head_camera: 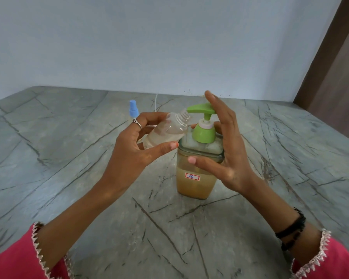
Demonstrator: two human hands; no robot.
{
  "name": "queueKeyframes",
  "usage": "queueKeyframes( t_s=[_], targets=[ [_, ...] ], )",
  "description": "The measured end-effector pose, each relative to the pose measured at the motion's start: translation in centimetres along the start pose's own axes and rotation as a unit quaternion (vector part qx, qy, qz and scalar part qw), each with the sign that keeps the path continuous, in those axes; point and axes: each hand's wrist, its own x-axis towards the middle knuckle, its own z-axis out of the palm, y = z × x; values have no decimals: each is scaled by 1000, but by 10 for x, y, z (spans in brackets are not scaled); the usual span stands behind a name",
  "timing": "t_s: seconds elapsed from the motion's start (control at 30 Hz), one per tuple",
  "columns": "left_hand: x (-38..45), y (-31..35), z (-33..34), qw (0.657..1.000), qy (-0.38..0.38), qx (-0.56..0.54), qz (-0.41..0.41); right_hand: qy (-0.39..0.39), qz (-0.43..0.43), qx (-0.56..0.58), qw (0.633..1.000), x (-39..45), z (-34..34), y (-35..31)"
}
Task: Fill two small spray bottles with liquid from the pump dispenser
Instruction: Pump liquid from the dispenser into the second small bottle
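Centre frame: my left hand (135, 146) grips uncapped spray bottle (165, 130), long axis tilted, mouth touching green pump spout (191, 109); right hand (226, 141) spread flat beside pump head.

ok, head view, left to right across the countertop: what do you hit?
Blue spray cap → left hand → uncapped clear spray bottle → green-pump dispenser → right hand.

Grey veined stone tabletop (69, 158) beneath both hands; pale blue wall (149, 41) beyond them; brown door edge (334, 67) far right.
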Motion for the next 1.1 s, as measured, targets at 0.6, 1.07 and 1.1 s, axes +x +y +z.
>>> queueKeyframes(
  t_s=[0.6,1.07,1.1],
  targets=[
    [1,-2,-1,1000,5,15,-9,54,-34,112,992,8,7,5],
    [1,-1,0,1000,-4,7,7,-12,20,4,1000,6,-4,1],
    [1,-2,0,1000,-3,5,7,-28,36,1,999,7,-7,0]
  ],
)
